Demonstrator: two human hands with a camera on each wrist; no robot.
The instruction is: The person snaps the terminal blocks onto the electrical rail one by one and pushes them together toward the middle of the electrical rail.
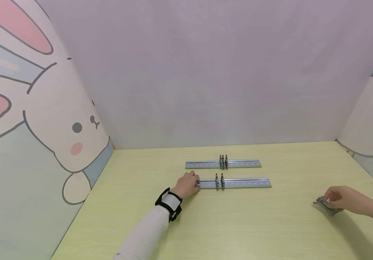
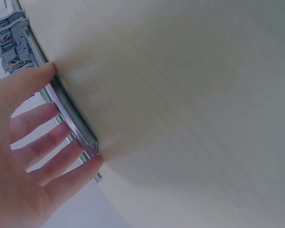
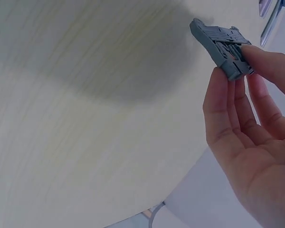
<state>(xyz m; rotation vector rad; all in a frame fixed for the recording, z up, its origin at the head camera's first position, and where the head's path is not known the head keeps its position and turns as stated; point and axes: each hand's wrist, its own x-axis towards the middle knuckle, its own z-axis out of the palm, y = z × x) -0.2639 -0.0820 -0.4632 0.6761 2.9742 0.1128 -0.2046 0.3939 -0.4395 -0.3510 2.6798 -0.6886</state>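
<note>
My left hand point(image 1: 185, 185) holds the left end of the nearer metal DIN rail point(image 1: 248, 183), which lies across the table. In the left wrist view the thumb is on one long edge of it and the fingers on the other. Two grey terminal blocks point(image 1: 222, 181) stand upright on that rail, right of the hand. Off to the right, my right hand point(image 1: 348, 200) pinches a loose grey terminal block point(image 3: 221, 45) between thumb and fingertips, raised over the table with a shadow beneath.
Behind the nearer rail lies a second DIN rail point(image 1: 244, 164), roughly parallel, carrying 3 terminal blocks point(image 1: 222, 162) near its middle. The pale yellow wood-grain table point(image 1: 134, 224) ends at a plain back curtain point(image 1: 218, 72). Cartoon-printed cloth point(image 1: 50, 137) hangs at the left side.
</note>
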